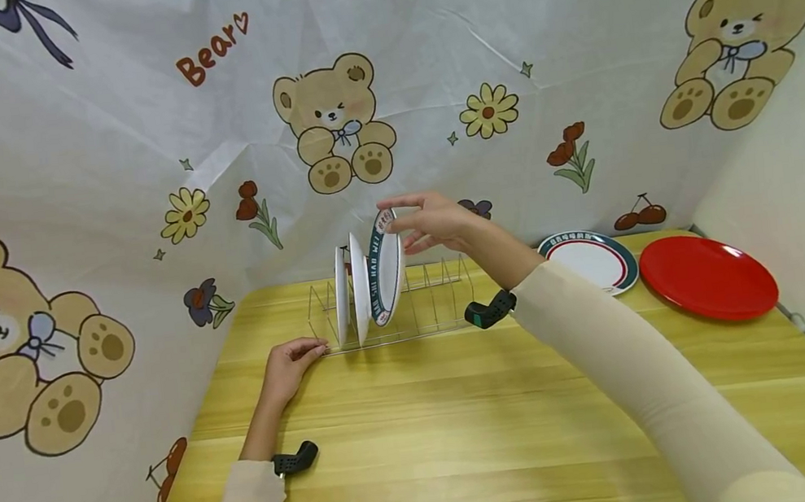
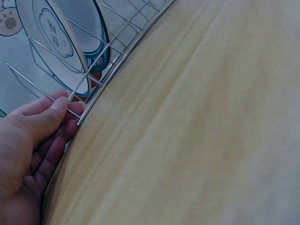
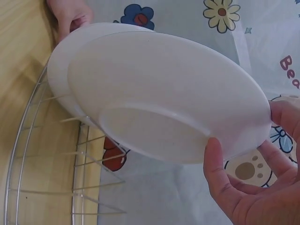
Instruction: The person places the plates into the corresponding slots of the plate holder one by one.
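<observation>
My right hand (image 1: 436, 221) holds a plate (image 1: 393, 272) by its upper edge, fingers and thumb on either side of the rim. That plate has a dark teal lettered rim and leans in the wire dish rack (image 1: 419, 335); its plain white back (image 3: 168, 89) faces the right wrist camera. Two more plates, one at the left end (image 1: 342, 294) and one beside it (image 1: 360, 288), stand on edge in the rack. At the rack's left front corner my left hand (image 2: 42, 136) pinches the end wire between thumb and fingers.
On the wooden table (image 1: 423, 445), right of the rack, lie a white plate with a teal and red rim (image 1: 584, 260) and a red plate (image 1: 707, 276). A bear-printed cloth (image 1: 428, 76) hangs close behind the rack. More rack slots stand right of the held plate.
</observation>
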`<move>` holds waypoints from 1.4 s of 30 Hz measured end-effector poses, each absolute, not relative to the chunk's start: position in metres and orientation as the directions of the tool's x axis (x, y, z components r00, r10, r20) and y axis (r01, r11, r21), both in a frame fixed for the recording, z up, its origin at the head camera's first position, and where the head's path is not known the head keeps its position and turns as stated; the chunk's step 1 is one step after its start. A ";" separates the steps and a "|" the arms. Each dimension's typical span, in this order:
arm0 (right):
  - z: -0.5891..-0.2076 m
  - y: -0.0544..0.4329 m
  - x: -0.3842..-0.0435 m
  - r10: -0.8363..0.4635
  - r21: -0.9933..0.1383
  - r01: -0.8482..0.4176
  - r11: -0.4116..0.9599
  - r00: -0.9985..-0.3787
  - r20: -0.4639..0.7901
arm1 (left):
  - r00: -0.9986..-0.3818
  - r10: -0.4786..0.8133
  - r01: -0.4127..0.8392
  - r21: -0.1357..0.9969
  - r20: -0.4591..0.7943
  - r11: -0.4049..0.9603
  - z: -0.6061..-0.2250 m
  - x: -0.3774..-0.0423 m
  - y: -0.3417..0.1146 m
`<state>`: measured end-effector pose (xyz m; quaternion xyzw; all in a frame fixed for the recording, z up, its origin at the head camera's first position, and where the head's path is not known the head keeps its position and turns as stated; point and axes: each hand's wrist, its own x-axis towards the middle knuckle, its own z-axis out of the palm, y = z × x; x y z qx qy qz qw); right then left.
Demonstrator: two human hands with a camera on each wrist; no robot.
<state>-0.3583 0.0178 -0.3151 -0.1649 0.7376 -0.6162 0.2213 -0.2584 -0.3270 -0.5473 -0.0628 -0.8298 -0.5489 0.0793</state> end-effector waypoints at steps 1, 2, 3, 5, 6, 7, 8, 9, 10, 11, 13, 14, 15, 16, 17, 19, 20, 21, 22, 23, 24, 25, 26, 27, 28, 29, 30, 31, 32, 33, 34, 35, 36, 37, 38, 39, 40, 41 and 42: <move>-0.314 0.016 -0.357 -0.509 -0.982 0.029 0.187 -0.852 -0.122 | -0.980 0.014 0.190 0.902 0.200 0.387 -0.547 -0.258 -0.327; -0.314 0.013 -0.356 -0.503 -0.982 0.026 0.189 -0.856 -0.120 | -0.980 0.011 0.189 0.902 0.201 0.388 -0.547 -0.258 -0.326; -0.313 0.011 -0.355 -0.495 -0.981 0.024 0.194 -0.860 -0.119 | -0.979 0.011 0.193 0.902 0.204 0.386 -0.547 -0.258 -0.326; -0.313 0.007 -0.353 -0.485 -0.978 0.014 0.207 -0.867 -0.115 | -0.978 0.012 0.198 0.902 0.209 0.385 -0.548 -0.257 -0.326; -0.313 0.004 -0.353 -0.481 -0.976 0.008 0.218 -0.869 -0.115 | -0.977 0.013 0.202 0.901 0.213 0.384 -0.549 -0.257 -0.325; -0.314 0.001 -0.352 -0.479 -0.973 0.000 0.229 -0.871 -0.113 | -0.977 0.014 0.204 0.902 0.215 0.382 -0.549 -0.256 -0.325; -0.314 -0.002 -0.352 -0.480 -0.971 -0.008 0.238 -0.870 -0.110 | -0.976 0.015 0.207 0.901 0.218 0.380 -0.549 -0.256 -0.325; -0.314 -0.004 -0.351 -0.481 -0.969 -0.013 0.248 -0.870 -0.111 | -0.975 0.015 0.211 0.904 0.221 0.373 -0.550 -0.256 -0.325; -0.315 -0.007 -0.351 -0.481 -0.967 -0.018 0.256 -0.869 -0.111 | -0.975 0.014 0.212 0.905 0.223 0.369 -0.550 -0.256 -0.324; -0.315 -0.010 -0.351 -0.481 -0.965 -0.021 0.263 -0.869 -0.112 | -0.975 0.013 0.213 0.905 0.224 0.367 -0.551 -0.256 -0.324; -0.318 -0.014 -0.350 -0.481 -0.962 -0.019 0.273 -0.868 -0.119 | -0.974 0.013 0.215 0.907 0.226 0.363 -0.551 -0.256 -0.324; -0.319 -0.015 -0.350 -0.482 -0.960 -0.016 0.279 -0.867 -0.126 | -0.974 0.014 0.215 0.907 0.226 0.361 -0.552 -0.256 -0.324; -0.321 -0.017 -0.350 -0.481 -0.959 -0.008 0.283 -0.866 -0.135 | -0.974 0.014 0.215 0.907 0.225 0.361 -0.552 -0.257 -0.324; -0.324 -0.018 -0.350 -0.483 -0.958 -0.002 0.287 -0.864 -0.143 | -0.974 0.015 0.216 0.907 0.226 0.362 -0.552 -0.257 -0.324; -0.326 -0.018 -0.350 -0.482 -0.956 0.007 0.292 -0.862 -0.154 | -0.974 0.016 0.216 0.906 0.225 0.364 -0.552 -0.256 -0.324; -0.331 -0.019 -0.350 -0.481 -0.954 0.020 0.300 -0.860 -0.170 | -0.975 0.018 0.213 0.905 0.222 0.369 -0.552 -0.257 -0.324; -0.333 -0.020 -0.350 -0.479 -0.954 0.027 0.299 -0.860 -0.174 | -0.975 0.019 0.212 0.905 0.221 0.369 -0.551 -0.257 -0.324; -0.334 -0.020 -0.350 -0.475 -0.954 0.030 0.298 -0.862 -0.175 | -0.975 0.021 0.215 0.903 0.223 0.372 -0.551 -0.257 -0.324; -0.336 -0.020 -0.351 -0.473 -0.954 0.028 0.298 -0.864 -0.173 | -0.975 0.024 0.216 0.901 0.223 0.375 -0.551 -0.257 -0.324; -0.338 -0.020 -0.351 -0.468 -0.955 0.027 0.295 -0.868 -0.169 | -0.974 0.025 0.216 0.900 0.223 0.379 -0.551 -0.257 -0.324; -0.338 -0.021 -0.351 -0.465 -0.956 0.022 0.291 -0.871 -0.161 | -0.974 0.024 0.216 0.899 0.224 0.381 -0.550 -0.258 -0.324; -0.339 -0.021 -0.351 -0.462 -0.959 0.019 0.284 -0.874 -0.154 | -0.974 0.024 0.217 0.898 0.226 0.383 -0.550 -0.258 -0.324; -0.340 -0.021 -0.351 -0.459 -0.961 0.016 0.277 -0.876 -0.147 | -0.973 0.024 0.219 0.896 0.228 0.385 -0.549 -0.258 -0.324; -0.341 -0.021 -0.351 -0.457 -0.963 0.014 0.269 -0.878 -0.140 | -0.973 0.022 0.220 0.896 0.229 0.387 -0.549 -0.258 -0.324; -0.342 -0.021 -0.350 -0.457 -0.966 0.012 0.259 -0.880 -0.133 | -0.973 0.020 0.218 0.895 0.228 0.389 -0.549 -0.258 -0.325; -0.343 -0.021 -0.350 -0.456 -0.969 0.012 0.248 -0.881 -0.128 | -0.973 0.017 0.218 0.896 0.229 0.388 -0.548 -0.258 -0.324; -0.344 -0.021 -0.350 -0.458 -0.971 0.012 0.238 -0.880 -0.123 | -0.973 0.016 0.218 0.896 0.230 0.386 -0.548 -0.257 -0.324; -0.345 -0.021 -0.350 -0.459 -0.974 0.013 0.227 -0.880 -0.118 | -0.973 0.016 0.219 0.898 0.231 0.382 -0.548 -0.257 -0.324; -0.346 -0.021 -0.350 -0.460 -0.976 0.014 0.218 -0.880 -0.115 | -0.972 0.018 0.223 0.897 0.234 0.383 -0.548 -0.257 -0.324; -0.348 -0.020 -0.351 -0.461 -0.977 0.016 0.211 -0.880 -0.113 | -0.972 0.019 0.225 0.897 0.236 0.380 -0.548 -0.257 -0.324; -0.349 -0.020 -0.351 -0.461 -0.978 0.015 0.207 -0.880 -0.111 | -0.971 0.020 0.227 0.897 0.237 0.379 -0.548 -0.257 -0.324; -0.351 -0.020 -0.352 -0.460 -0.978 0.015 0.207 -0.881 -0.111 | -0.971 0.021 0.228 0.897 0.239 0.378 -0.548 -0.257 -0.324; -0.352 -0.020 -0.353 -0.458 -0.978 0.014 0.207 -0.882 -0.109 | -0.970 0.025 0.234 0.894 0.243 0.383 -0.548 -0.257 -0.324; -0.353 -0.020 -0.353 -0.455 -0.979 0.013 0.204 -0.884 -0.107 | -0.969 0.027 0.235 0.893 0.244 0.383 -0.548 -0.257 -0.324; -0.354 -0.020 -0.353 -0.454 -0.978 0.011 0.207 -0.885 -0.106 | -0.969 0.027 0.235 0.893 0.244 0.384 -0.548 -0.257 -0.324; -0.355 -0.020 -0.353 -0.453 -0.978 0.006 0.210 -0.886 -0.103 | -0.970 0.026 0.233 0.894 0.242 0.382 -0.548 -0.257 -0.324; -0.356 -0.020 -0.354 -0.454 -0.977 0.000 0.213 -0.885 -0.099 | -0.970 0.026 0.233 0.893 0.242 0.385 -0.548 -0.257 -0.324; -0.356 -0.020 -0.354 -0.456 -0.976 -0.006 0.216 -0.885 -0.095 | -0.970 0.025 0.232 0.893 0.241 0.387 -0.547 -0.257 -0.324; -0.356 -0.020 -0.354 -0.457 -0.976 -0.012 0.215 -0.885 -0.090 | -0.971 0.025 0.230 0.893 0.240 0.387 -0.547 -0.256 -0.324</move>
